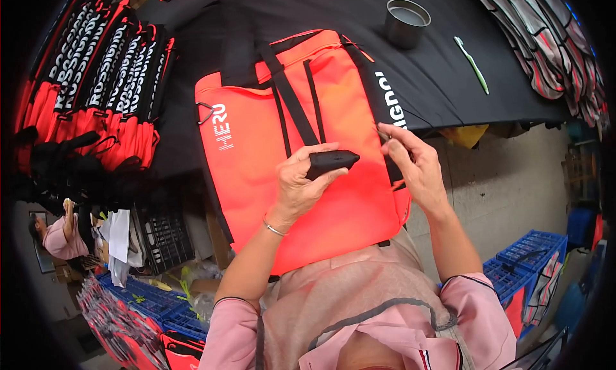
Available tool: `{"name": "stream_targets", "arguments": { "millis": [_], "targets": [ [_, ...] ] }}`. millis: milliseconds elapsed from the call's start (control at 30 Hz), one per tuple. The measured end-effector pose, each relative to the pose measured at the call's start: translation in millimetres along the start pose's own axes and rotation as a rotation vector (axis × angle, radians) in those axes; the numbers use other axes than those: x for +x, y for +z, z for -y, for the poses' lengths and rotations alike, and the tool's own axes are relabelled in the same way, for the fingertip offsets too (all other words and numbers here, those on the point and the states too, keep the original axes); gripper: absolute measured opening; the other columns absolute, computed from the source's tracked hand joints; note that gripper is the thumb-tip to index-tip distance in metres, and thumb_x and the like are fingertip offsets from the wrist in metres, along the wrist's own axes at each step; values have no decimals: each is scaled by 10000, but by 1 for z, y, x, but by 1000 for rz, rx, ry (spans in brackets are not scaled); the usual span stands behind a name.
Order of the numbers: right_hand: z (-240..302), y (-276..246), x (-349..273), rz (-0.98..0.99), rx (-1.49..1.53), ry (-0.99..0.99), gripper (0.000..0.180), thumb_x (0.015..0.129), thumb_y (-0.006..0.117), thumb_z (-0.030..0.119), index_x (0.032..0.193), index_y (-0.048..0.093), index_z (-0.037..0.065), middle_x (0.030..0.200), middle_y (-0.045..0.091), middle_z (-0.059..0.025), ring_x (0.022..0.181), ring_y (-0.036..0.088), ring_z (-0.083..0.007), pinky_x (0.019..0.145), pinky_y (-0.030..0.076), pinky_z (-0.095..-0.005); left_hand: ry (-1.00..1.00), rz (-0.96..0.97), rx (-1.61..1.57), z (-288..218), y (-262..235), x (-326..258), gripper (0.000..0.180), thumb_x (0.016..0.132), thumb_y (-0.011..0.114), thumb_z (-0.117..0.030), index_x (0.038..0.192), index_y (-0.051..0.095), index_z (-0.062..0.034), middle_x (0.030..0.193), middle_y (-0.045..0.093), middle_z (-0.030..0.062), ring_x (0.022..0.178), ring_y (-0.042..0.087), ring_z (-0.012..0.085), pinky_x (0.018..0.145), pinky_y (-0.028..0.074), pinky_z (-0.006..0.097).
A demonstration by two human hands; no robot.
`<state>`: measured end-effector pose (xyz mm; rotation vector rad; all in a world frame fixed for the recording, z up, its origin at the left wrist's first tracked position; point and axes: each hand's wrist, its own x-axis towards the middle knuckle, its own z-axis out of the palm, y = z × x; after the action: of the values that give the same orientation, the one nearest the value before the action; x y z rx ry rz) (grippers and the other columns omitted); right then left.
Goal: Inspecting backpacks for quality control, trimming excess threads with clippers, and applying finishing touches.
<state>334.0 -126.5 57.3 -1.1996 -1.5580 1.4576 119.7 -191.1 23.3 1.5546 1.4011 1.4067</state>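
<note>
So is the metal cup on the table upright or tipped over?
Upright: the metal cup stands on the black table, its round open rim facing up.

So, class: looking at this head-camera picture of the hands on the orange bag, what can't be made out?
- Head view: the right hand pinches something thin at the orange bag; too small to identify.
- Black piece in the left hand: partly covered by the fingers, its kind is unclear.
- Metal cup: contents can't be seen.
- Stacked bags: cut off by the dark fisheye rim.

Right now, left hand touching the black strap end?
Touching. The head view shows the left hand with fingers wrapped around the black strap end above the orange bag.
</note>
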Motion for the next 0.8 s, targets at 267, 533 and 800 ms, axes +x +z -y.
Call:
{"name": "stream_targets", "arguments": {
  "millis": [267,533,800],
  "targets": [
    [-9,10,-15,2,-196,-164,249,863,751,204,1000,652,20,874,691,-97,771,672,-188,716,543,-302,-10,48,-67,3,10,1,234,767,795,5,991,755,-49,1088,712,91,906,703,161,780,595,266],
    [-11,12,-5,130,-147,-131,223,846,756,206,958,684,26,853,686,-88,766,669,-200,718,542,-311,5,103,-35,1,6,0,256,756,798,9,999,758,-61,1083,714,90,918,703,172,803,585,279],
    [-12,10,-4,175,-232,-124,187,852,751,171,941,678,23,822,683,-72,758,652,-136,714,523,-280,-51,132,-81,6,4,-4,233,765,793,-9,989,761,-63,1064,720,82,878,703,162,780,580,278]
  ]
}}
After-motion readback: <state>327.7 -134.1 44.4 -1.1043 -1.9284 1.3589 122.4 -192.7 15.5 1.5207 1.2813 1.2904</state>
